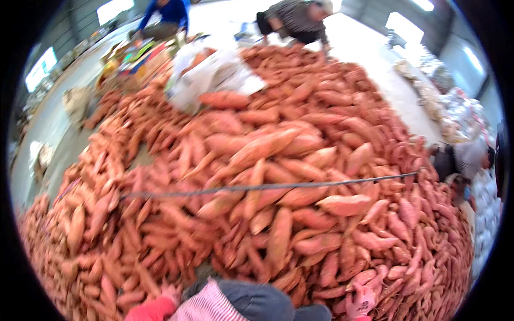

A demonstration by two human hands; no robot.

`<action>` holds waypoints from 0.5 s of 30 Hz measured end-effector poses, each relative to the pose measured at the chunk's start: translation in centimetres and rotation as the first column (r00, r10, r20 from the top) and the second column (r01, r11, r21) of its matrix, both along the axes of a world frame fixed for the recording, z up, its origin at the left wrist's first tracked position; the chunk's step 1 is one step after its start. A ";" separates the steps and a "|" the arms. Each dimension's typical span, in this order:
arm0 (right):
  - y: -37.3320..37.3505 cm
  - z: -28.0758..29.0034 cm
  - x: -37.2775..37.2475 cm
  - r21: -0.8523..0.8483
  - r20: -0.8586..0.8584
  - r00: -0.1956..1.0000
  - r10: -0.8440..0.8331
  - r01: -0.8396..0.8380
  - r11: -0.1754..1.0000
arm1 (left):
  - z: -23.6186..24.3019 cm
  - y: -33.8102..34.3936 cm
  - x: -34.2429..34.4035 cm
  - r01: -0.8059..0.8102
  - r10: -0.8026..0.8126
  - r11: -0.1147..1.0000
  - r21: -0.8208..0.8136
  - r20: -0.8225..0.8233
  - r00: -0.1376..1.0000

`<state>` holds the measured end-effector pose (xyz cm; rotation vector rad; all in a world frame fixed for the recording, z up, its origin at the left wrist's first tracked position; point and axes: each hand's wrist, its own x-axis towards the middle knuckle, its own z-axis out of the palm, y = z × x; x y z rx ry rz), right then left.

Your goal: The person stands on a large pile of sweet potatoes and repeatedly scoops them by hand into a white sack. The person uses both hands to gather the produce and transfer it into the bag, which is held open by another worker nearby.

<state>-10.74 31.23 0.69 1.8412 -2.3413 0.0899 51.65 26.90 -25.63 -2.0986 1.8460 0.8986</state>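
Observation:
A large heap of reddish sweet potatoes (262, 147) fills the middle of the head view. My left hand (170, 294), in a pink glove below a red sleeve, is low at the heap's near edge, beside my striped top. Its fingers are blurred and partly hidden among the sweet potatoes. To the right of my dark-clad legs (251, 299), my right hand (361, 301), also in a pink glove, is against the near right part of the heap. Whether either hand grips a sweet potato cannot be made out.
A thin dark strip (267, 186) runs across the heap. A white plastic bag (217, 77) lies on its far side. Two people, one in blue (171, 16) and one in stripes (294, 16), are at the back; another person (471, 158) is at right, near wrapped white bundles (484, 214).

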 end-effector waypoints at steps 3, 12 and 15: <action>0.0 -4.1 -0.8 -0.098 0.143 0.988 0.063 -0.050 0.994 | 14.4 -0.6 0.8 0.309 -0.301 0.949 -0.067 0.098 0.948; -0.2 -1.7 0.6 0.006 0.052 0.995 0.085 -0.085 0.996 | 24.0 3.5 12.9 -0.241 0.000 0.949 0.204 0.764 0.645; -0.5 -1.4 0.8 0.029 0.124 0.991 0.056 -0.061 0.998 | 26.7 3.3 14.9 -0.519 0.133 0.847 0.112 0.902 0.411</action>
